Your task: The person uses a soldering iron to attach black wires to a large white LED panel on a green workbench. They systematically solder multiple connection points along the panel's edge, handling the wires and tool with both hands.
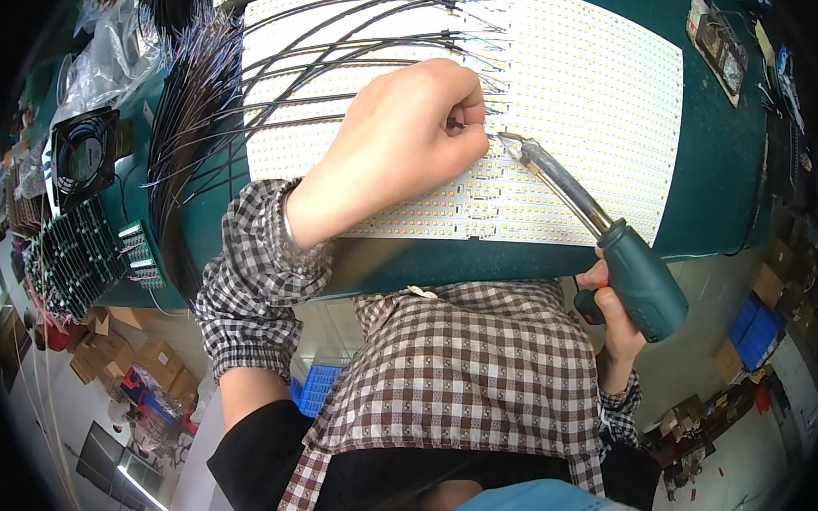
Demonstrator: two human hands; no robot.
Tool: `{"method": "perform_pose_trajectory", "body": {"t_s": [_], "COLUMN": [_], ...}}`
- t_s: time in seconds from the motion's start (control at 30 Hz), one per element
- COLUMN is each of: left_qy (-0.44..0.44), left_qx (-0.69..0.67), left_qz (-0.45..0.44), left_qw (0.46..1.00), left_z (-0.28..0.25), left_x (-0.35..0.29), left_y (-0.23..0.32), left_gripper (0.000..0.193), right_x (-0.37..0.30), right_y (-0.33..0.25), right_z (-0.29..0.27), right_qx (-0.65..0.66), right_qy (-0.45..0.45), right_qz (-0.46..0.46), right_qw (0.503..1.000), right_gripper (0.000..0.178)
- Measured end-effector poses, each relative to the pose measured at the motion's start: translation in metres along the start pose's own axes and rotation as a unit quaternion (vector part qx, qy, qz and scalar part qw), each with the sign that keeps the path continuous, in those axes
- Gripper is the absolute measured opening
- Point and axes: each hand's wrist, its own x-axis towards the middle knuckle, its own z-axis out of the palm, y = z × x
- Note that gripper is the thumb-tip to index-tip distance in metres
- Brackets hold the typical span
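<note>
My left hand (405, 116) is closed in a pinch over the white LED board (595, 94), holding the end of a black cable (296, 125). My right hand (617, 317) grips a soldering gun (646, 279) with a green handle, in front of the table edge. The gun's long metal barrel slants up to the left, and its thin tip comes down at the board's solder points, just right of my left fingertips. Several other black cables (346, 38) lie across the board's left half, their thin coloured wire ends along its middle.
A thick bundle of cables (191, 96) hangs over the table (708, 197) at the left. Beside it stand a black fan (83, 157) and a stack of green circuit boards (76, 257). A worn flat piece (718, 48) lies at the far right. Cardboard boxes (158, 363) sit on the floor.
</note>
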Motion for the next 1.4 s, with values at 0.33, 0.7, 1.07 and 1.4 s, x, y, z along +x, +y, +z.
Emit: {"method": "perform_pose_trajectory", "body": {"t_s": [0.33,0.7,1.07,1.4], "left_qy": [0.006,0.009,0.012,-0.009], "left_qx": [0.007,0.013,-0.004,-0.040], "left_qz": [0.005,0.008,0.000,0.034], "left_qw": [1.000,1.000,1.000,0.999], "left_z": [0.002,0.002,0.002,-0.007], "left_x": [0.000,0.000,0.000,-0.009], "left_y": [-0.001,0.000,0.001,0.000], "left_gripper": [0.009,0.009,0.010,0.009], "right_x": [0.001,0.002,0.001,0.006], "right_y": [-0.004,-0.001,-0.006,-0.015], "right_z": [0.004,0.002,0.003,0.005], "right_qx": [0.005,-0.018,-0.004,0.045], "right_qy": [0.027,0.019,0.025,0.049], "right_qz": [0.010,0.000,0.006,0.017], "right_qw": [1.000,1.000,1.000,0.998], "right_gripper": [0.047,0.053,0.048,0.057]}}
